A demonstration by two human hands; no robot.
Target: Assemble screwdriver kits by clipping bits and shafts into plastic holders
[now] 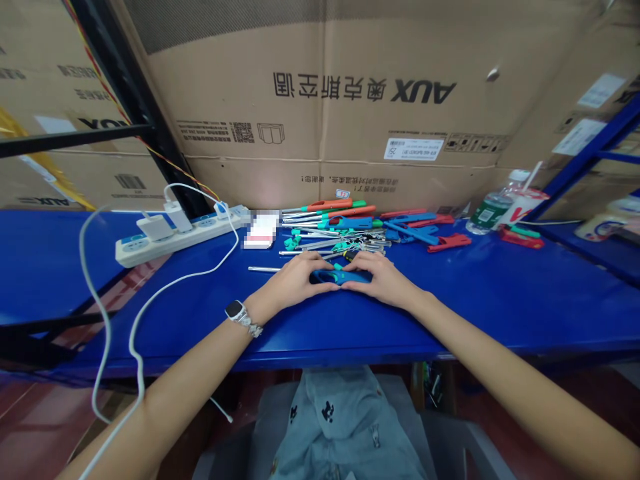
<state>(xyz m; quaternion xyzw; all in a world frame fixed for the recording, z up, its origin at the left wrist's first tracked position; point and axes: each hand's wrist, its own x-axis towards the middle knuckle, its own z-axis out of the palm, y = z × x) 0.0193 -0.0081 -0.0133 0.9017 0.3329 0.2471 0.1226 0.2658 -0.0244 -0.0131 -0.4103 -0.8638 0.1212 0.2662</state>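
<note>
A blue long-nosed lighter lies between my two hands, low over the blue tabletop, with a teal part at its middle. My left hand, a watch on its wrist, is closed around one end. My right hand pinches the other end between thumb and fingers. A thin metal tube sticks out to the left from behind my left hand; whether it belongs to this lighter I cannot tell. Just beyond my hands are several metal tubes and teal pieces in a loose pile.
Finished-looking lighters in orange, green and blue lie behind the pile. Blue and red handle shells lie right of it. A power strip, white cables, a bottle and a cup stand around. A cardboard box backs the table.
</note>
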